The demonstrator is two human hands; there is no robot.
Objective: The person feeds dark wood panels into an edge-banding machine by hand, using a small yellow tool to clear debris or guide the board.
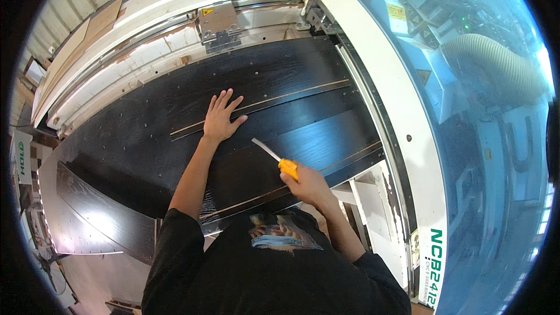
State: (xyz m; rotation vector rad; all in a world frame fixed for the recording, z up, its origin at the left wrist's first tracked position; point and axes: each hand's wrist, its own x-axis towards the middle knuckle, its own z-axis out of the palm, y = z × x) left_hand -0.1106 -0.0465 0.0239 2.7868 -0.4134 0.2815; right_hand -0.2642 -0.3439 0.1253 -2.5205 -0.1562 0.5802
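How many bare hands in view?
2. Left hand: fingers spread on the black panel. Right hand: to its right and nearer the person's body, gripping a yellow-handled tool. No others visible.

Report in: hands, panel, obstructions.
Left hand spread on black panel. Right hand gripping yellow-handled tool. Possibly in the way: left hand, where tool points.

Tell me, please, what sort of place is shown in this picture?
Probably a woodworking workshop. A big white machine has a blue see-through cover, a thick ribbed hose shows through it, and the left hand lies flat on dark boards with wood grain.
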